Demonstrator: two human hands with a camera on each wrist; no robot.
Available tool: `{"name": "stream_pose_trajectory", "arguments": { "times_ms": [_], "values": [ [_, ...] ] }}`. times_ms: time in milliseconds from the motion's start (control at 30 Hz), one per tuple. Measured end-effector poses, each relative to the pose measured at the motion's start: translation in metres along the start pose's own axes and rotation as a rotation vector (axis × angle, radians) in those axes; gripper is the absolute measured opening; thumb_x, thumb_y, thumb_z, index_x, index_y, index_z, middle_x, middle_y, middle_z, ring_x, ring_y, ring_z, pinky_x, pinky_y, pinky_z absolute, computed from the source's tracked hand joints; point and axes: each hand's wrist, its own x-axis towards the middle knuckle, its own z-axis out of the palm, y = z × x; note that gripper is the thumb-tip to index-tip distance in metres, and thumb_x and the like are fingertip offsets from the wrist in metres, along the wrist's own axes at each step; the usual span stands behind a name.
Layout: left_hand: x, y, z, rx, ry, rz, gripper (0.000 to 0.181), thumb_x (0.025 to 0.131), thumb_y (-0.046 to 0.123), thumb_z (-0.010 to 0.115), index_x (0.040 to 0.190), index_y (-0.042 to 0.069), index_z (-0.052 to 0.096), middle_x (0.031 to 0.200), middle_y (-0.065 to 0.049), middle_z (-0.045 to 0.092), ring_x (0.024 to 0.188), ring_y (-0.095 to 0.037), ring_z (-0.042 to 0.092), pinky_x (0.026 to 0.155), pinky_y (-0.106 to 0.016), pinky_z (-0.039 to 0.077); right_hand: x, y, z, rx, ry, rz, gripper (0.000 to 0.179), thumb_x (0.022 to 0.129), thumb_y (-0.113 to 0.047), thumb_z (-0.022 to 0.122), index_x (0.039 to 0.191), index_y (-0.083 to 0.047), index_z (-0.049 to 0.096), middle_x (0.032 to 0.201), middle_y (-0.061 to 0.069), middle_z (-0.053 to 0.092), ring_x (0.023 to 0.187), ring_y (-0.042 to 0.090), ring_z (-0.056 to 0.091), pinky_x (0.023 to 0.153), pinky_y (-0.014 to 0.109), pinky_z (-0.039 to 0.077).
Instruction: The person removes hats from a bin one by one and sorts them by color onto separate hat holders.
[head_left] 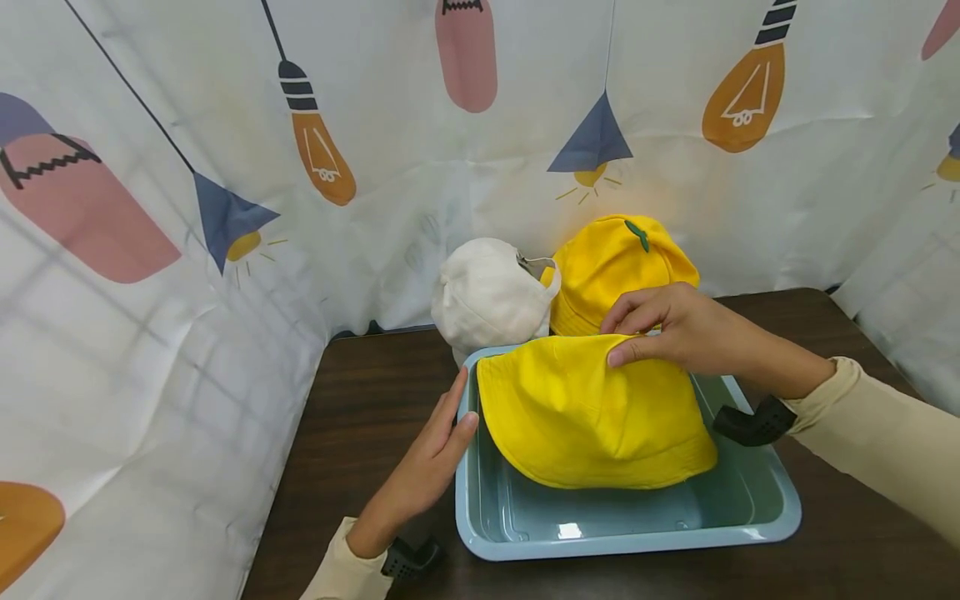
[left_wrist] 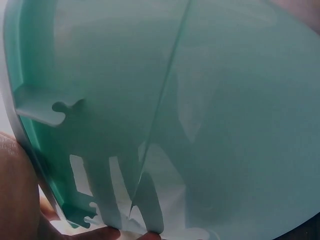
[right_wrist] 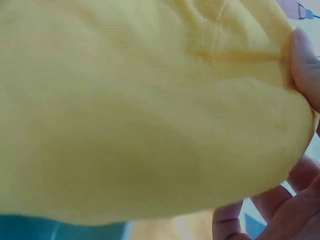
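Observation:
My right hand [head_left: 675, 325] pinches a yellow bucket hat [head_left: 592, 417] along its upper edge, thumb on the near face. The hat hangs over a light blue plastic basin [head_left: 630, 546], its brim low inside the walls. The right wrist view is mostly filled by the hat's cloth [right_wrist: 150, 140], with the thumb [right_wrist: 306, 70] at its right edge. My left hand [head_left: 427, 458] rests against the basin's left side, fingers fairly straight and thumb at the rim. In the left wrist view, fingertips [left_wrist: 107, 233] touch the basin's outer wall [left_wrist: 225, 130].
Behind the basin stand a white cap [head_left: 491, 292] with a back strap and another yellow hat [head_left: 615, 267] with a green leaf. A dark wooden table [head_left: 360, 417] carries everything. A pale printed curtain [head_left: 405, 125] closes off the back and sides.

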Motion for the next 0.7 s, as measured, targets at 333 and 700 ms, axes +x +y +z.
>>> {"name": "stream_pose_trajectory", "arguments": {
  "times_ms": [333, 700],
  "values": [
    [0.000, 0.000, 0.001, 0.025, 0.008, 0.003, 0.066, 0.110, 0.039, 0.041, 0.165, 0.035, 0.006, 0.170, 0.001, 0.016, 0.150, -0.030, 0.030, 0.118, -0.065, 0.032, -0.001, -0.014, -0.022, 0.021, 0.083, -0.008, 0.010, 0.086, -0.010, 0.081, 0.087, -0.020, 0.083, 0.100, -0.003, 0.070, 0.096, 0.011, 0.060, 0.079, 0.017, 0.055],
    [-0.001, 0.000, 0.001, 0.019, 0.018, 0.014, 0.066, 0.110, 0.038, 0.043, 0.165, 0.033, 0.007, 0.168, -0.002, 0.020, 0.147, -0.032, 0.034, 0.117, -0.066, 0.034, -0.005, -0.027, -0.048, -0.020, 0.239, 0.019, 0.008, 0.086, -0.005, 0.080, 0.089, -0.012, 0.083, 0.097, -0.005, 0.069, 0.094, 0.011, 0.060, 0.076, 0.013, 0.055]
  ]
}}
